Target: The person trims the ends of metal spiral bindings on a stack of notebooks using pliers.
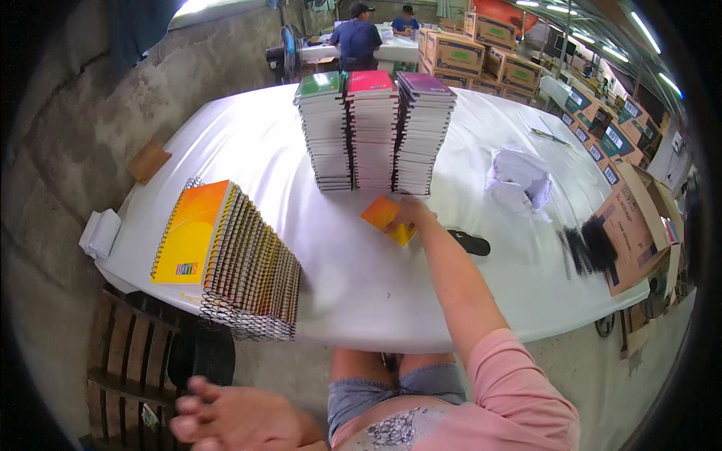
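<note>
Probably picking up or setting down an orange-and-yellow booklet (381,211) on the worktop (350,274), near the notebook stacks (372,139), with the right hand (407,216) half-curled over it — hard to tell if gripped. Holding nothing in the open left hand (239,418). Next, likely needs a firm edge pinch.

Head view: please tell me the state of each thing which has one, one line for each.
Left hand: open, nothing seen in it
Right hand: on the orange-yellow item, grip unclear
Orange-yellow item: partly covered
Yellow notebooks: closed, stacked
Three notebook stacks: upright, side by side
Cardboard box at right: open
White wrapping: crumpled
Ceiling lights: lit
Fan: spinning or not, unclear
</note>
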